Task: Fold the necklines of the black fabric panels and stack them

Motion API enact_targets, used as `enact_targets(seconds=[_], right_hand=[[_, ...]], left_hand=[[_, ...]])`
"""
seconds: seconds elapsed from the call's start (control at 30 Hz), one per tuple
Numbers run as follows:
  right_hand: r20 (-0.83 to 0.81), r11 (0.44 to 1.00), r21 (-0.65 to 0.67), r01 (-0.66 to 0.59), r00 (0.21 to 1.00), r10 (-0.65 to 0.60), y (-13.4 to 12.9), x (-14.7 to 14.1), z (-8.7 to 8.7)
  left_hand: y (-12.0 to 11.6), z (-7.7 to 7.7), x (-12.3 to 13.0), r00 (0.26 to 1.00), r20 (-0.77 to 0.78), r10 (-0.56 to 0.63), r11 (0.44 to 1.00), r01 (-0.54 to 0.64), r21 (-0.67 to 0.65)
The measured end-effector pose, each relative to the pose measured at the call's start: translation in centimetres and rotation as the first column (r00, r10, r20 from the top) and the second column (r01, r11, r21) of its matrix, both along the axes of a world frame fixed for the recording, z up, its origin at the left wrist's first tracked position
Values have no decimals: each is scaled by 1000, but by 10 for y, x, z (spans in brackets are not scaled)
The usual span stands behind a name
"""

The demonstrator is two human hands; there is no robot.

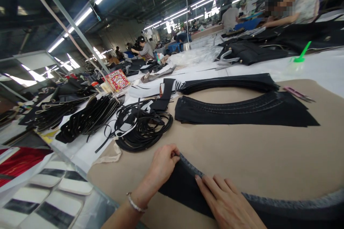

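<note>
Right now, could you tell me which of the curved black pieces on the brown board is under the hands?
The nearest curved piece, at the board's front edge: left hand pinches its end, right hand presses it.

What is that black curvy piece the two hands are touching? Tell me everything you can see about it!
The black piece is a flat, curved panel that looks like leather or fabric, with a grey textured strip along its outer edge. It lies flat on the brown paper at the near edge of the table and sweeps off to the right in a long arc. The left hand pinches its tip; the right hand presses flat on it, fingertips at the grey edge.
</note>
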State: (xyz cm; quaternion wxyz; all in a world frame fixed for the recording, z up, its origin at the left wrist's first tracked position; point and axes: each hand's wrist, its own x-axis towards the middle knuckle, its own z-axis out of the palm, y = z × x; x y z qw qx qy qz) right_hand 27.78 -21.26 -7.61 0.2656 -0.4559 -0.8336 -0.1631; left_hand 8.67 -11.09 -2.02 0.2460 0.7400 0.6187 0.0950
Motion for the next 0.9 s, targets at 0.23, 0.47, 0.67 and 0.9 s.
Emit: enact_targets(seconds=[0.23,0.47,0.67,0.9], right_hand=[[1,1000,-7,-10,1000,10,-1,0,-6],[-13,1000,1,-7,1000,7,1,1,-7],[-20,1000,15,-3,1000,3,0,1,-4],[-26,1000,4,-11,1000,11,2,0,-6]], left_hand=[[0,2,0,1000,2,25,1000,-25,2],[2,4,3,1000,-29,-6,1000,6,3],[3,5,6,998,-55,-22,1000,22,13],[1,5,6,997,-74,-21,1000,22,13]])
